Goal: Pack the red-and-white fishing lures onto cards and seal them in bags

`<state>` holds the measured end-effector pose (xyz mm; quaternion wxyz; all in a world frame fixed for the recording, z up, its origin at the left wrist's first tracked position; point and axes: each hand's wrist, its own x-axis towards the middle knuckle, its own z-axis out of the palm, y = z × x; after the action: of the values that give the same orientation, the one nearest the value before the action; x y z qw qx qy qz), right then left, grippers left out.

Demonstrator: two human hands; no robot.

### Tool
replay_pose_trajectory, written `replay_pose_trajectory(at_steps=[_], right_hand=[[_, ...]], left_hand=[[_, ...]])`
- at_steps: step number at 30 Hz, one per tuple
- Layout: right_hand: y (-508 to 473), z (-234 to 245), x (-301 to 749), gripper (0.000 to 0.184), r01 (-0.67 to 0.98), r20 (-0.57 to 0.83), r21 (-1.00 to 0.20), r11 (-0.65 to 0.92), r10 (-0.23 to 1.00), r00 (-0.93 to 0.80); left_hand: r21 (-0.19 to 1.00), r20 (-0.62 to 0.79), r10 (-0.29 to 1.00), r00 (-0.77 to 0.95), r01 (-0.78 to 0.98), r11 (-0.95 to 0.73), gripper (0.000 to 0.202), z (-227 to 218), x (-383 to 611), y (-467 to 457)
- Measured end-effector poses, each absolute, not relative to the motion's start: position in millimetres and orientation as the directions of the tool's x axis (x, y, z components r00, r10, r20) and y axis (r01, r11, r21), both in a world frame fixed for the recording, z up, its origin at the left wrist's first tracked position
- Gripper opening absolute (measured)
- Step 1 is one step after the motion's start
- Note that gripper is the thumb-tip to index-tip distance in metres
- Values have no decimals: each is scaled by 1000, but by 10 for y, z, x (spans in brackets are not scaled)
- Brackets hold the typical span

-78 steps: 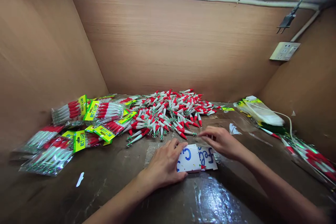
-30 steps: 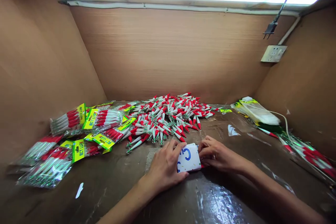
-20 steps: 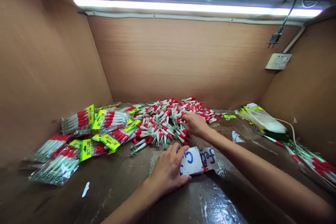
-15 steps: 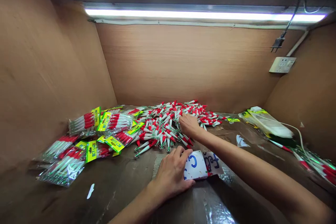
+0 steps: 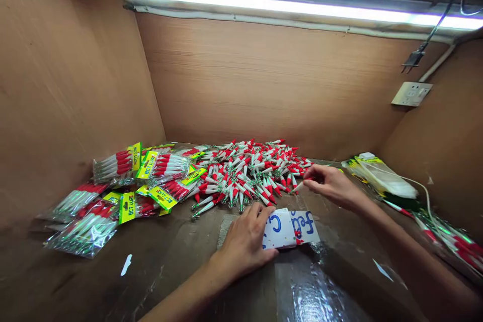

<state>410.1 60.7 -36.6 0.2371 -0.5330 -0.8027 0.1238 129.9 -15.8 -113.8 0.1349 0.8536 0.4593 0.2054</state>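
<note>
My left hand lies closed over the left part of a white card with blue writing, pressing it onto the brown table. A clear plastic bag shows at the card's right side. My right hand hovers above and to the right of the card, with its fingers pinched on one red-and-white lure. Just behind both hands spreads a big pile of loose red-and-white lures.
Several packed bags of lures with yellow-green header cards lie at the left. More bags, a white bundle and a white cable lie at the right. Brown board walls enclose three sides; a wall socket and a light strip are above.
My right hand left the card, reached into the loose pile, and has drawn back to the right with one lure pinched in it. My left hand stayed on the card.
</note>
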Motion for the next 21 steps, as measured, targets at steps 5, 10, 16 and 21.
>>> replay_pose_trajectory(at_steps=[5,10,16,21], right_hand=[[115,-667,4511,32,559,95,-795,233,960,-265],[-133,-1010,4289,22,658,304,-592,466,885,-354],[-198,-1126,4045,17,676,354,-247,694,714,-604],[-106,-917,4175,20,561,229,-450,695,697,-679]], left_hand=[[474,252,836,487,691,-545,80,-1169,1310,-109],[501,294,790,538,618,-606,82,-1181,1400,-147],[525,262,783,564,597,-606,81,-1194,1471,-244],[487,238,784,573,628,-607,83,-1192,1417,-238]])
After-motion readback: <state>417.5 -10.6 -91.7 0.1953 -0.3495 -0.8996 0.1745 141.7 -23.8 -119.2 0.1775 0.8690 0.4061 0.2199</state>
